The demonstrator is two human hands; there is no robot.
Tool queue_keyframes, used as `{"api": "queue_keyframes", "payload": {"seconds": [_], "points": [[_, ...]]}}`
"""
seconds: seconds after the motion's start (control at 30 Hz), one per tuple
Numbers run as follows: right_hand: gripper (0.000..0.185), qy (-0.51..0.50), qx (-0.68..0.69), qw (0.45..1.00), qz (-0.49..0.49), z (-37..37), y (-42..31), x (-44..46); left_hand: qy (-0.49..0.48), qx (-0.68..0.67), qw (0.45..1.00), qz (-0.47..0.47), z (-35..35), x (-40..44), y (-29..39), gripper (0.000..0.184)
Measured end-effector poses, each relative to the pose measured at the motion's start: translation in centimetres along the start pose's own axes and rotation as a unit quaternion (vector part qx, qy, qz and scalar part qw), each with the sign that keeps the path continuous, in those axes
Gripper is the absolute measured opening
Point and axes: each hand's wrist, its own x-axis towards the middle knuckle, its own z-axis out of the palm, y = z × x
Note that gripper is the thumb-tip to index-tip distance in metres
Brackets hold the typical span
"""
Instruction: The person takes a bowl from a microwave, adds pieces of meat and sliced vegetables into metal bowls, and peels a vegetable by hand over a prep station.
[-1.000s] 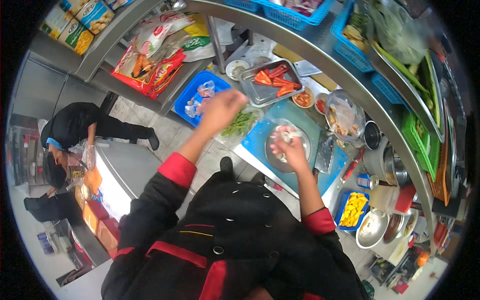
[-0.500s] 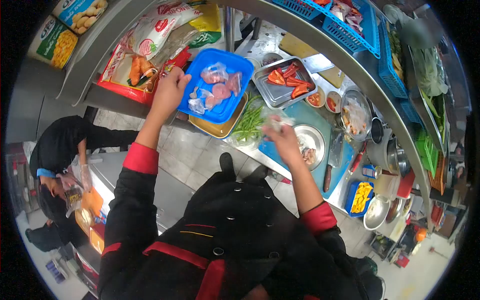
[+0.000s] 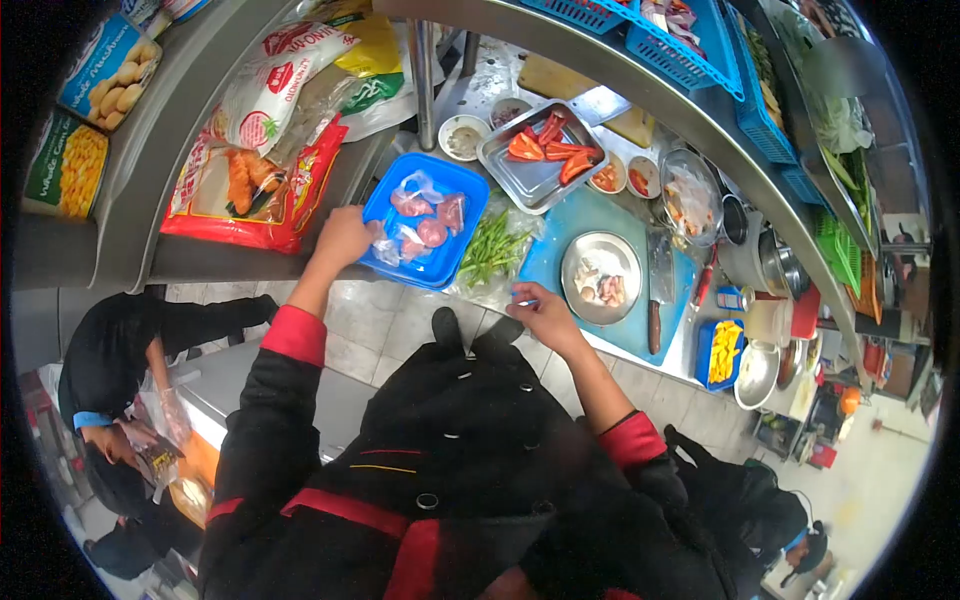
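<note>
My left hand [image 3: 343, 238] is closed on the left rim of a blue plastic tray [image 3: 440, 283]. Inside the tray lie several pieces of pinkish raw meat [image 3: 432, 232] in clear plastic. My right hand [image 3: 543, 318] hovers at the counter's front edge, fingers loosely bent and apart, with nothing seen in it. Close to it are cut green vegetables [image 3: 492, 246] on clear plastic. A round steel plate [image 3: 627, 257] with small pale and pinkish pieces [image 3: 602, 290] rests on a blue-green cutting board [image 3: 560, 225]. A cleaver [image 3: 660, 270] lies on the board, right of the plate.
Behind the greens, a steel tray [image 3: 500, 165] holds red pepper pieces [image 3: 555, 143]. Left are food bags [image 3: 285, 225] on a shelf. A steel shelf edge [image 3: 690, 130] arches overhead. Yellow chunks [image 3: 724, 352] fill a small blue container. Co-workers [image 3: 125, 350] stand at left and lower right.
The blue tray now sits lower in view, and the tan tray beneath it is no longer seen. My right hand has drawn back from the greens; the pale, clear thing it held is gone from it.
</note>
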Motion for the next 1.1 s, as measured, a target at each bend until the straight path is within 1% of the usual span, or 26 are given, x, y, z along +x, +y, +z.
{"api": "queue_keyframes", "payload": {"seconds": [0.07,0.1,0.13,0.2,0.27,0.3,0.37,0.4,0.47,0.5,0.53,0.57,0.6,0.63,0.67,0.73,0.77,0.8,0.83,0.87,0.9,0.97,1.0,1.03,1.07,1.1], "points": [[0.042,-0.010,-0.024,0.999,-0.019,1.1,-1.5,0.5,-0.049,-0.054,0.996,-0.046,-3.1,-0.3,1.3,0.035],[0.038,-0.005,-0.063,0.996,-0.066,1.7,-2.2,1.2,-0.016,-0.027,0.999,0.007,-3.6,0.0,0.7,0.034],[0.034,0.000,-0.101,0.988,-0.114,2.6,-2.9,1.9,-0.019,-0.022,1.000,0.009,-3.9,0.0,0.3,0.034],[0.030,0.031,-0.110,0.964,-0.240,4.9,-4.7,4.2,0.006,-0.111,0.994,0.023,-8.1,-1.1,3.1,0.032],[0.027,0.045,-0.201,0.937,-0.282,8.0,-5.9,7.7,0.028,-0.103,0.994,0.024,-10.1,-1.6,4.0,0.031],[0.027,0.048,-0.195,0.938,-0.282,9.6,-6.1,9.6,0.040,-0.102,0.994,0.017,-11.5,-2.2,5.2,0.031],[0.036,-0.005,-0.358,0.878,-0.317,12.0,-5.4,12.7,0.065,-0.119,0.991,0.023,-12.4,-2.9,5.8,0.029],[0.036,-0.003,-0.352,0.880,-0.319,12.7,-4.5,13.5,0.064,-0.113,0.991,0.024,-12.6,-3.2,6.0,0.029],[0.047,0.000,-0.449,0.852,-0.271,14.1,-4.2,14.7,0.079,-0.159,0.984,0.001,-13.4,-4.1,6.4,0.026],[0.055,-0.029,-0.501,0.836,-0.219,14.3,-4.7,15.1,0.083,-0.155,0.984,0.006,-14.1,-4.7,6.6,0.026],[0.055,-0.023,-0.503,0.836,-0.217,14.1,-4.9,15.4,0.104,-0.094,0.990,0.016,-14.6,-5.5,7.1,0.026],[0.055,-0.027,-0.462,0.852,-0.244,13.6,-4.4,15.7,0.123,-0.036,0.991,0.028,-14.5,-6.1,7.6,0.025],[0.054,-0.030,-0.420,0.866,-0.270,13.1,-4.3,15.8,0.119,-0.043,0.991,0.037,-13.8,-6.3,7.2,0.025],[0.052,-0.041,-0.409,0.885,-0.218,12.9,-4.3,16.1,0.108,-0.099,0.989,0.019,-13.0,-6.3,6.0,0.025],[0.052,-0.036,-0.411,0.886,-0.214,12.7,-4.4,17.0,0.099,-0.153,0.983,-0.001,-12.3,-6.3,4.9,0.024],[0.047,-0.078,-0.414,0.874,-0.240,12.6,-4.1,19.3,0.095,-0.163,0.982,0.003,-11.6,-6.8,4.3,0.023],[0.040,-0.012,-0.393,0.887,-0.241,12.8,-4.0,19.7,0.086,-0.167,0.982,0.000,-11.4,-7.0,4.0,0.022],[0.040,-0.012,-0.394,0.887,-0.240,12.5,-4.0,19.9,0.077,-0.171,0.982,-0.003,-10.9,-7.0,3.6,0.022],[0.038,0.020,-0.445,0.807,-0.387,12.0,-4.0,20.1,0.100,-0.195,0.976,0.018,-9.7,-6.8,2.5,0.023],[0.036,0.052,-0.483,0.703,-0.519,11.6,-4.1,19.9,0.098,-0.195,0.976,0.021,-9.5,-6.7,2.3,0.023],[0.036,0.055,-0.484,0.705,-0.515,11.3,-4.2,19.6,0.088,-0.186,0.978,0.003,-9.3,-6.8,2.3,0.023],[0.031,0.044,-0.460,0.748,-0.477,11.0,-4.8,18.9,0.078,-0.178,0.981,-0.012,-8.8,-6.4,1.9,0.024],[0.031,0.045,-0.461,0.748,-0.476,10.3,-5.5,17.9,0.077,-0.172,0.982,-0.021,-8.3,-6.2,1.5,0.024],[0.028,-0.052,-0.206,0.937,-0.277,9.2,-5.9,16.7,0.077,-0.166,0.983,-0.029,-7.9,-6.0,1.1,0.025],[0.025,-0.138,0.081,0.986,-0.037,8.0,-5.8,15.7,0.074,-0.167,0.983,-0.027,-7.4,-5.8,0.8,0.025],[0.028,-0.196,0.288,0.937,0.001,6.8,-4.3,15.4,0.078,-0.161,0.983,-0.029,-6.9,-5.6,0.7,0.025]]}}
